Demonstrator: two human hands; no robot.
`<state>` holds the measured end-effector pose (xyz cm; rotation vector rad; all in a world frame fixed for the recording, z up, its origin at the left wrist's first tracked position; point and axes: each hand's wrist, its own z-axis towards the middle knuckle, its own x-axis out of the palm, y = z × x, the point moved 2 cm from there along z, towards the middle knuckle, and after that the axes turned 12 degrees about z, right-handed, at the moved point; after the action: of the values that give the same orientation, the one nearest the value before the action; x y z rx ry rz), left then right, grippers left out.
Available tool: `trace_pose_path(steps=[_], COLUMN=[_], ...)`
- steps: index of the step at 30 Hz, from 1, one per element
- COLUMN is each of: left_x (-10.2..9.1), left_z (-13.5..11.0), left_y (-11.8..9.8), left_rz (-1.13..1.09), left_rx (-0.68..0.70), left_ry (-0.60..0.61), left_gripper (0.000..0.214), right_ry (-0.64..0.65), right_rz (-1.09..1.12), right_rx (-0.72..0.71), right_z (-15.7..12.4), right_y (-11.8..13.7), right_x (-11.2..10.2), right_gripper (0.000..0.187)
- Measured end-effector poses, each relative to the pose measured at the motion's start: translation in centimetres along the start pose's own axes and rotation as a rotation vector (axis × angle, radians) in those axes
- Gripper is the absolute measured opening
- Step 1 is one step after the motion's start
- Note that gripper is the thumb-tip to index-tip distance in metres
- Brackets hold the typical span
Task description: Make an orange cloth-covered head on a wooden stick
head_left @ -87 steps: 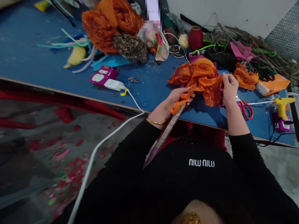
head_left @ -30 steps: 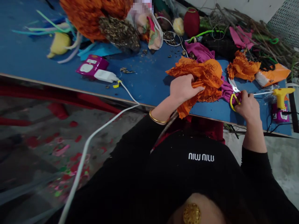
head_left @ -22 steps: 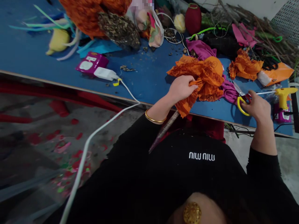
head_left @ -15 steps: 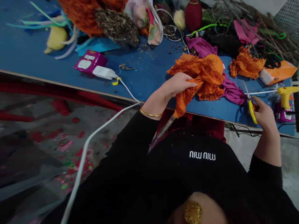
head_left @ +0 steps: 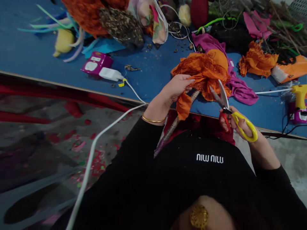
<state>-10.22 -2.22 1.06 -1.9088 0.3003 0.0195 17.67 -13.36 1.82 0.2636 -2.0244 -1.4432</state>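
My left hand (head_left: 179, 86) is closed on a fold of crumpled orange cloth (head_left: 203, 68) at the table's near edge. A strip of that cloth hangs below my fingers. Partly under the cloth, a wrapped stick (head_left: 171, 127) slants down toward my lap. In my right hand (head_left: 236, 123) are scissors (head_left: 224, 103) with one yellow and one red handle. Their blades are spread and point at the lower right of the orange cloth; whether they touch it I cannot tell. Beneath and beside the orange bundle lies purple cloth (head_left: 242, 91).
A purple box (head_left: 97, 64) with a white plug and cable (head_left: 134, 92) stands on the blue table (head_left: 148, 73). Right of me are a yellow glue gun (head_left: 299, 95) and more orange cloth (head_left: 259, 60). Twigs (head_left: 283, 28) and a bag of dry brown scraps (head_left: 122, 27) lie behind.
My right hand has brought the scissors leftward from the table's right side to the orange cloth, blades now spread. My left hand has pulled the loose strip aside, baring more of the stick.
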Motion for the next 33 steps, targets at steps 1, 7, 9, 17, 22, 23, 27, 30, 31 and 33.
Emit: trace_pose_path(steps=[1, 7, 9, 17, 22, 23, 27, 30, 31, 33], left_x=[0.0, 0.1, 0.4, 1.8, 2.3, 2.4, 2.4, 2.2, 2.2, 2.1], left_z=[-0.1, -0.5, -0.7, -2.1, -2.7, -2.7, -2.7, -2.6, -2.5, -2.5], left_y=[-0.1, -0.4, -0.5, -0.4, -0.2, -0.2, 0.2, 0.5, 0.6, 0.7], left_rz=[0.009, 0.088, 0.084, 0.040, 0.031, 0.037, 0.029, 0.012, 0.005, -0.007], left_rx=[0.013, 0.067, 0.074, 0.061, 0.088, 0.090, 0.099, 0.101, 0.102, 0.101], left_ry=[0.007, -0.014, -0.026, -0.026, -0.008, 0.003, 0.039, 0.037, 0.036, 0.038], left_gripper=[0.025, 0.031, 0.028, 0.015, 0.018, 0.020, 0.021, 0.018, 0.017, 0.016], right_ry=[0.033, -0.019, -0.066, -0.203, -0.209, -0.202, -0.211, -0.228, -0.233, -0.240], right_rz=[0.023, 0.051, 0.070, 0.083, 0.068, 0.064, 0.062, 0.058, 0.047, 0.019], right_rx=[0.036, 0.156, 0.172, 0.163, 0.211, 0.219, 0.255, 0.256, 0.252, 0.255], right_z=[0.4, 2.2, 2.8, 5.6, 7.1, 7.3, 7.5, 7.3, 7.3, 7.2], right_y=[-0.2, -1.0, -1.2, 0.2, 1.7, 1.8, 2.3, 2.4, 2.5, 2.4], right_x=[0.3, 1.7, 2.2, 3.4, 2.9, 2.7, 2.2, 2.0, 2.0, 2.0], right_gripper=[0.072, 0.064, 0.063, 0.062, 0.058, 0.058, 0.065, 0.075, 0.074, 0.068])
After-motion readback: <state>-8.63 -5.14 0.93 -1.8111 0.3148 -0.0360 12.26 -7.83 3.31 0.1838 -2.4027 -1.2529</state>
